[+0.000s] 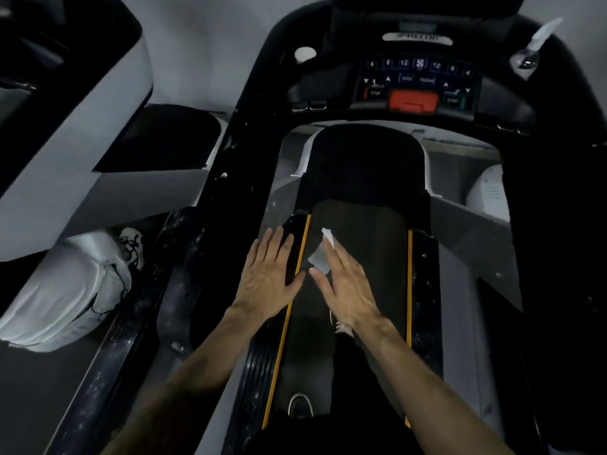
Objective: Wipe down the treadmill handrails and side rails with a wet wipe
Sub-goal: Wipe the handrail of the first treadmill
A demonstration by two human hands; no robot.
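Overhead, from the head view, two bare hands are seen stretched above a treadmill belt [358, 257], between its yellow-edged side rails [297, 274]. A wet wipe [320, 257] is held under the straight fingers of the right hand [345, 284], its white corner showing past the fingertips; whether a thumb pins it cannot be told. The left hand [267, 277] is spread flat and carries nothing, just beside the left rail. So loose a grip could let the wipe slip onto the belt. The left handrail [236, 178] is speckled and appears unwiped.
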